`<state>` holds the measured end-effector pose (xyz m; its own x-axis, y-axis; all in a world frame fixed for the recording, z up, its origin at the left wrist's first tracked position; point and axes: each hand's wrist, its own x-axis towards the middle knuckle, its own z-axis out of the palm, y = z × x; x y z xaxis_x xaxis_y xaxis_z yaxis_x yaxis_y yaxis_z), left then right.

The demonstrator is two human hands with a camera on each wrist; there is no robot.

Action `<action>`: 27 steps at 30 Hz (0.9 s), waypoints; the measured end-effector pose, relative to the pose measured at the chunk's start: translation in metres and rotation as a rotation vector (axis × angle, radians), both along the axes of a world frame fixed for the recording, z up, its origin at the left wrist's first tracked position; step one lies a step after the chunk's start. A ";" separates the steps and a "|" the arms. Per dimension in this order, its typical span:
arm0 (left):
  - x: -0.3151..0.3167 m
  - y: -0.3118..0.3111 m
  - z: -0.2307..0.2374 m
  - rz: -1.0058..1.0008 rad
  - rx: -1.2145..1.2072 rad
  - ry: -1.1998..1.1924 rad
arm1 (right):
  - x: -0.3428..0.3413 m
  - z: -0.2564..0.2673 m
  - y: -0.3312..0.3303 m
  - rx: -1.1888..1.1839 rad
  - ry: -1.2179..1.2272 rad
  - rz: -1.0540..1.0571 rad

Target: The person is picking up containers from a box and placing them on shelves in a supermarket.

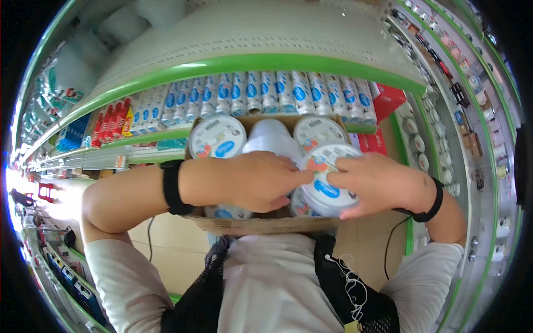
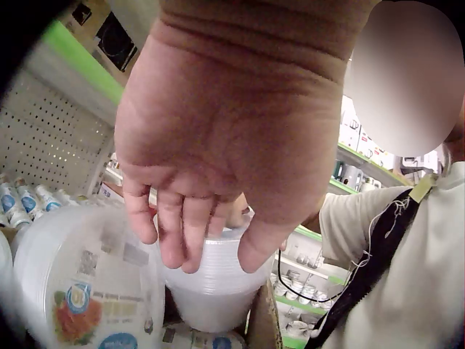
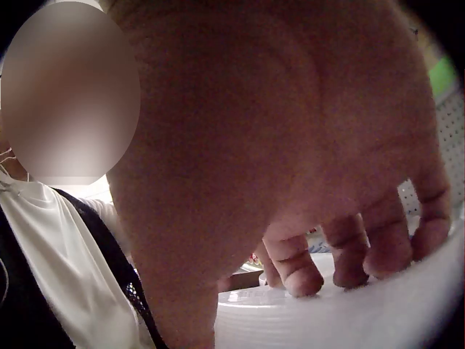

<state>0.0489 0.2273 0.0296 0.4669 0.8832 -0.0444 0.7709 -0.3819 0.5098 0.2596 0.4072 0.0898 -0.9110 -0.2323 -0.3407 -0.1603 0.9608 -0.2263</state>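
Tub stack looked droppable over the box
Right hand fingers gripped it, left hand fingers were loose; lopsided hold maybe risked slipping.

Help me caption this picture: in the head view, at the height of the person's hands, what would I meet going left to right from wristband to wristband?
Black left wristband, left hand, labelled stack of round plastic bowls, right hand, black right wristband.
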 end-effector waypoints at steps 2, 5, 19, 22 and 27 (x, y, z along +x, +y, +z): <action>0.001 -0.004 0.003 -0.011 0.008 0.027 | 0.000 0.001 0.000 -0.067 -0.047 0.003; 0.001 -0.006 0.014 -0.025 0.077 0.049 | 0.000 0.007 -0.001 -0.075 -0.168 -0.034; -0.301 0.042 0.107 1.045 1.045 0.521 | -0.010 0.068 -0.005 0.037 0.308 -0.211; -0.324 0.039 0.090 1.212 0.869 0.759 | -0.009 0.063 -0.008 0.054 0.393 -0.207; -0.340 0.041 0.099 1.100 0.701 0.802 | -0.009 0.056 0.001 0.106 0.413 -0.199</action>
